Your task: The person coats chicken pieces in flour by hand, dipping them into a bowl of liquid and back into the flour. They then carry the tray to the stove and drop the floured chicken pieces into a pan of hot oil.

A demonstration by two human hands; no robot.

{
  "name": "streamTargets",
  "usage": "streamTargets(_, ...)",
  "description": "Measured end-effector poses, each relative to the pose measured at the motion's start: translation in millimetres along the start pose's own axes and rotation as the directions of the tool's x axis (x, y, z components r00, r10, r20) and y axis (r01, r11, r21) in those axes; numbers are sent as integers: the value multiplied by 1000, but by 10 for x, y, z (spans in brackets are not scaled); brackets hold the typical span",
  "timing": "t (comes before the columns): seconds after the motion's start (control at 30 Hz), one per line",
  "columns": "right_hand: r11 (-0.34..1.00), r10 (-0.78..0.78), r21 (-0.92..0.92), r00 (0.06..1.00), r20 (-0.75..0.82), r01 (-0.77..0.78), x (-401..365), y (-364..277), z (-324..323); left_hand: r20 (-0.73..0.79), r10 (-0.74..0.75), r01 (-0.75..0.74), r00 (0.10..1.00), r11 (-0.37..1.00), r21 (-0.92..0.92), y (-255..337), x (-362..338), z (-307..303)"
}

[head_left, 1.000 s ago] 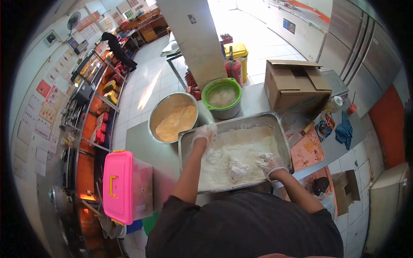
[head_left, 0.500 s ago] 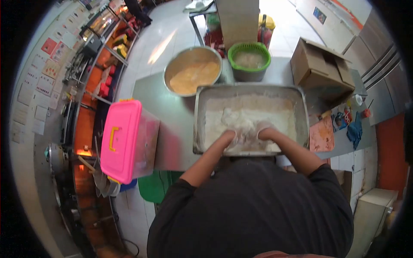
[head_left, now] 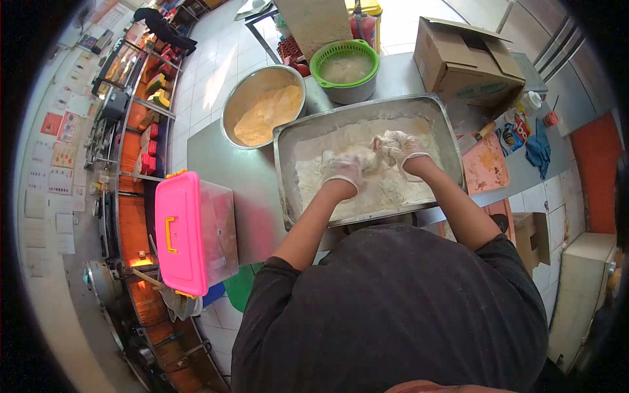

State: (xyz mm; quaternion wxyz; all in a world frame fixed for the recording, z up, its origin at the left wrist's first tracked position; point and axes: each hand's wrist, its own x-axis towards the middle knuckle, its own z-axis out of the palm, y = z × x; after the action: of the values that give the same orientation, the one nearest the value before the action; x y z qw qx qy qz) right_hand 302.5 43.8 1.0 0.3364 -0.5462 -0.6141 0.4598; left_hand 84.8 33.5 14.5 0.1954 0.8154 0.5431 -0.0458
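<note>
A deep metal tray (head_left: 283, 190) holds a bed of white flour (head_left: 406, 191) with lumpy floured pieces (head_left: 370, 160) in it. Both hands wear clear plastic gloves dusted with flour. My left hand (head_left: 344, 175) is low in the flour on the tray's left side, its fingers smeared by motion. My right hand (head_left: 403, 149), farther back and to the right, has its fingers curled round a flour-coated lump whose kind I cannot make out.
Behind the tray stand a metal bowl (head_left: 230, 121) of orange-tinted powder and a green colander (head_left: 314, 64) in a pot. A cardboard box (head_left: 458, 65), pink board (head_left: 488, 171) and blue cloth (head_left: 538, 156) lie right. A pink-lidded bin (head_left: 180, 236) stands left. A person (head_left: 160, 29) is far off.
My hands have moved apart from the tray's near side: the right went back and right, the left went left. The view has shifted, and the tray now appears tilted.
</note>
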Motion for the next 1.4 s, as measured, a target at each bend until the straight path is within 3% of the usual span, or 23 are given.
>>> streamTargets(0.03, 986, -52, -158, 998, 18, 54, -14, 23, -30, -35, 155, -151, 987, 984, 93, -98, 102, 250)
streamTargets(0.07, 999, 7, -41, 1000, 5, -7, -38, -1, -61, -58, 309, -293, 949, 937, 188, -132, 175, 386)
streamTargets(0.17, 954, 156, 260, 988, 3, -152, -181, -302, -203, 114, 101, -98, 988, 994, -39, 155, 192, 106)
streamTargets(0.23, 896, 227, 390, 974, 12, -214, -285, -545, -288, 41, 130, -128, 991, 990, -55, -102, 533, 574)
streamTargets(0.33, 938, 221, 278, 975, -22, -206, -220, -180, -411, 41, 80, -78, 996, 996, -41, -167, 669, 613)
streamTargets(0.47, 993, 26, -107, 983, -181, -46, -196, 309, -511, 55, -85, 85, 995, 996, -9, -177, 601, 372)
streamTargets(0.5, 971, -56, -241, 972, -230, -1, -189, 436, -520, 48, -84, 90, 995, 983, -162, -376, 735, 571)
streamTargets(0.57, 845, -234, -531, 938, -256, 66, -175, 521, -525, 38, -91, 98, 995, 885, -454, -919, 1099, 1163)
streamTargets(0.63, 598, -405, -795, 896, -185, 106, -190, 411, -524, -222, -72, -44, 972, 876, -479, -984, 1046, 1081)
streamTargets(0.73, 689, 96, -725, 990, 105, 10, -304, -168, -517, -470, 50, -191, 881, 947, -257, -778, 865, 775)
streamTargets(0.77, 700, 117, -714, 984, 132, 13, -263, -65, -481, -520, 118, -219, 846, 966, -137, -583, 741, 499)
streamTargets(0.83, 720, 149, -694, 972, 180, 18, -72, 232, -401, -153, -212, 135, 965, 906, -402, -45, 353, -297)
streamTargets(0.87, 728, 166, -684, 980, 112, -45, -21, 263, -388, 64, -343, 332, 937, 817, -472, 90, 247, -502)
streamTargets(0.93, 740, 203, -651, 979, -19, -166, 41, 288, -353, 20, -362, 336, 932, 842, -422, -197, 546, -93)
streamTargets(0.97, 661, 217, -741, 975, 41, -116, 58, 267, -304, -1, -370, 339, 929, 853, -397, -285, 649, 60)
streamTargets(1.03, 477, 263, -879, 953, 150, 7, 84, 212, -184, -75, -153, 132, 985, 964, -232, -183, 555, 11)
streamTargets(1.07, 516, 214, -854, 956, 202, 65, 118, 334, -85, -96, -36, 23, 995, 990, -141, -125, 520, -9)
streamTargets(1.17, 636, 87, -749, 948, 305, 183, 306, 902, 297, 225, -75, 65, 971, 996, 53, -8, 828, 450)
streamTargets(1.23, 737, 44, -652, 949, 313, 181, 341, 1023, 356, 113, -80, 83, 990, 996, -20, 146, 668, 313)
streamTargets(1.27, 820, 158, -570, 940, 303, 46, 318, 1013, 310, 57, -85, 88, 995, 994, -57, 209, 607, 247)
streamTargets(1.33, 894, 371, -377, 871, 323, -241, 166, 612, 95, 192, 94, -88, 977, 995, -40, -389, 1088, 900)
streamTargets(1.37, 914, 405, -129, 838, 364, -385, 94, 484, 7, 262, 179, -175, 948, 984, -39, -620, 1252, 1112)
streamTargets(1.4, 851, 423, 123, 805, 417, -511, 22, 386, -71, 253, 29, 80, 967, 908, -411, -628, 1168, 1022)
